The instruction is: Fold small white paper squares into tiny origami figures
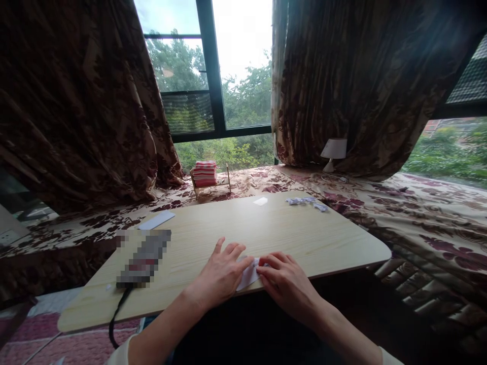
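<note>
A small piece of white paper (249, 276) lies at the table's near edge between my two hands, and it looks folded. My left hand (222, 268) presses on it from the left with the thumb, its other fingers partly raised. From the right, my right hand (283, 276) grips the paper's edge with curled fingertips. Both hands cover parts of the paper, so its full shape is hidden.
Several small folded white paper pieces (306, 202) sit at the table's far right. Another white paper (261, 201) lies at the far middle. On the left are a white flat sheet (157, 220) and a pixelated dark object (146, 257) with a black cable (116, 317).
</note>
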Demonstrator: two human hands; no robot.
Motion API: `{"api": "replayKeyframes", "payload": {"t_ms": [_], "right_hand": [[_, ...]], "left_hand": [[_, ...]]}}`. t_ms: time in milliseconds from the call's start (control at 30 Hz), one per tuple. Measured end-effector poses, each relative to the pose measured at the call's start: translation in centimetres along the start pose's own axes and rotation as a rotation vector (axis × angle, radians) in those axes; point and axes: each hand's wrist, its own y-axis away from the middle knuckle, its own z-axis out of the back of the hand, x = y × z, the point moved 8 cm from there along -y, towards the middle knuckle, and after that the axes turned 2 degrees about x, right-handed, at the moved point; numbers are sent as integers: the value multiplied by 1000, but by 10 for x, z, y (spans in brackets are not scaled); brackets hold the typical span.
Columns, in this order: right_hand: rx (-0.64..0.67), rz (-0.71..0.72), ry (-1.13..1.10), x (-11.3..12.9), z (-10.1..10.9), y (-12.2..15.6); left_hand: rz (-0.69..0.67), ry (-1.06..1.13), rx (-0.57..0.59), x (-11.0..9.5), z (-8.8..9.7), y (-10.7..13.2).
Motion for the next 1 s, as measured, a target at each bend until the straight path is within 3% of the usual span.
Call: {"api": "replayKeyframes", "payload": {"t_ms": [567,800,1000], "right_hand": [[4,29,32,3,3,-3],[21,26,25,4,2,-4],[10,37,1,7,5,-5]], "left_hand": [[56,135,-34,5,2,6],[234,326,-60,32,-9,-17],[172,301,-66,23,-4,-18]]}}
